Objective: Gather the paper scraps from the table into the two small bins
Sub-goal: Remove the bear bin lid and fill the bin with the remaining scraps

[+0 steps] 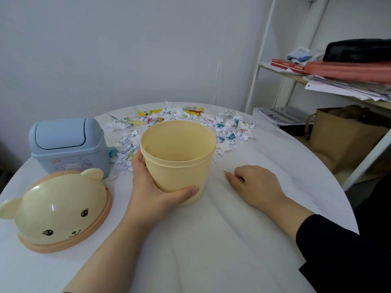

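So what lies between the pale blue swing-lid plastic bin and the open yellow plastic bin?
In the head view, torn white and coloured paper scraps lie between the pale blue bin and the yellow bin.

Plain pale wall (127,49), white metal shelf (259,60) stacked with papers (338,89), brown paper bag (338,140) beneath

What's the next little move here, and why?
Probably reach the right hand forward to the scraps and sweep some toward the yellow bin: the left hand grips it, its lid is off, and the right hand holds nothing.
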